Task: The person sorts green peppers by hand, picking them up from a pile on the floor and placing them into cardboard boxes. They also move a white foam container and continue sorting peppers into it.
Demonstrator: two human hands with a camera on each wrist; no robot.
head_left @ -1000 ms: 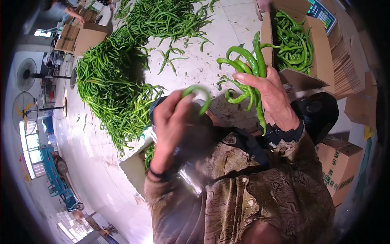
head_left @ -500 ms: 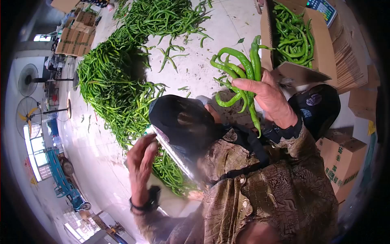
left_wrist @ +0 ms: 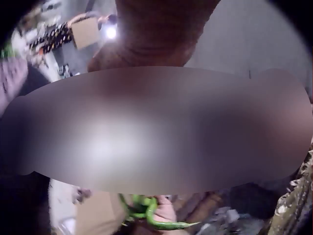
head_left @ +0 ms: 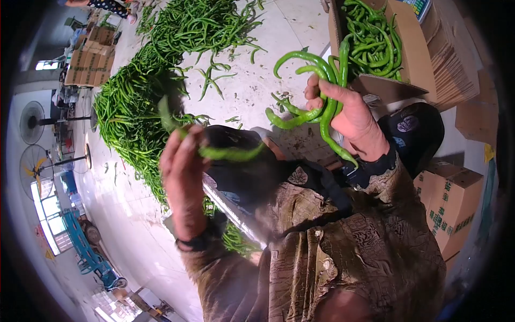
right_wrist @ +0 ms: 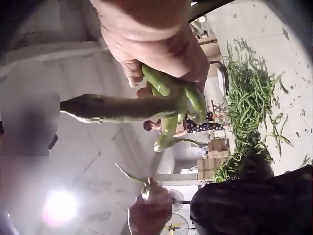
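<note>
In the head view, my right hand (head_left: 354, 118) grips a bunch of long green chili peppers (head_left: 335, 91), their curved ends fanning out past the thumb. The right wrist view shows the same peppers (right_wrist: 168, 98) close up under the palm. My left hand (head_left: 184, 172), blurred, pinches a green chili pepper (head_left: 233, 153) that sticks out toward the right. Behind the bunch in the right wrist view, the left hand (right_wrist: 149, 210) shows with a thin pepper stem end above its fingers. Most of the left wrist view is blurred out.
A large heap of green peppers (head_left: 129, 107) covers the floor at left. More peppers fill an open cardboard box (head_left: 410, 48) at upper right. By my knee stands a white-edged container (head_left: 244, 222) with peppers. Closed cartons (head_left: 448, 206) stand at lower right; fans (head_left: 33, 122) are at far left.
The left hand went down left toward the white-edged container without the earlier pepper, then came back up with a pepper. The right hand kept its bunch, its fingers shifting on it.
</note>
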